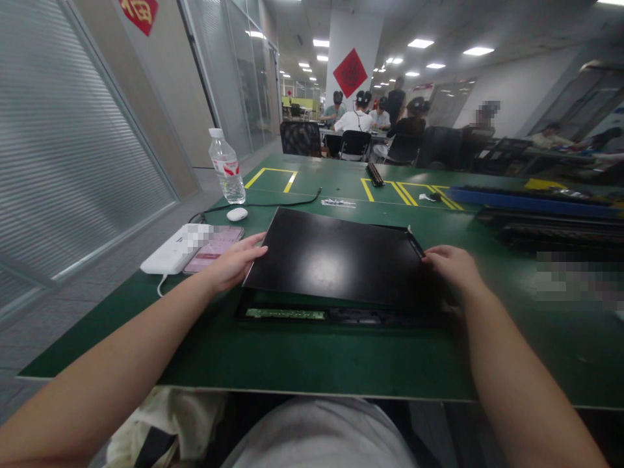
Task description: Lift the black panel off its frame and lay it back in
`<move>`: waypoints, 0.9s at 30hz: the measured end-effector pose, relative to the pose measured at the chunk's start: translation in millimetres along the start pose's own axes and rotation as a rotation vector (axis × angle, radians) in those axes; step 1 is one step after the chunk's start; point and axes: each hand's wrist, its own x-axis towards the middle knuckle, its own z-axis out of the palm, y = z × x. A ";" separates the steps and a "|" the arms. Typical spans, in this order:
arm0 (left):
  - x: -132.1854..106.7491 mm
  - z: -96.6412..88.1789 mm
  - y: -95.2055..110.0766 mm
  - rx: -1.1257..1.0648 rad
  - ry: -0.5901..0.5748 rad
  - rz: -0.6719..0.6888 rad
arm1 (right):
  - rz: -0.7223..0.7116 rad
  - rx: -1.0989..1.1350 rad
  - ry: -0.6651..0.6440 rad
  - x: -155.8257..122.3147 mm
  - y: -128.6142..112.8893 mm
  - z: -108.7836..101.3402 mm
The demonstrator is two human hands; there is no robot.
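Observation:
A glossy black flat panel (331,257), which looks like a display screen, lies tilted over a shallow black frame (385,317). Its left side is raised off the frame. Along the frame's near side a narrow green circuit board (285,314) shows. My left hand (238,260) grips the panel's left edge, thumb on top. At the far right corner, my right hand (451,263) pinches the side rail of the frame. Whether those fingers also touch the panel I cannot tell. Most of the frame's inside is hidden under the panel.
On the left are a water bottle (227,170), a white earbud case (237,214), a phone (214,249), a white power bank (170,250) and a black cable (273,205). Blue and black long parts (531,198) lie at right. A dark ribbed strip (374,174) sits farther back.

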 end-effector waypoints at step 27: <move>-3.1 1.1 2.0 0.024 -0.006 -0.009 | 0.041 -0.019 0.005 -1.6 -2.3 -0.8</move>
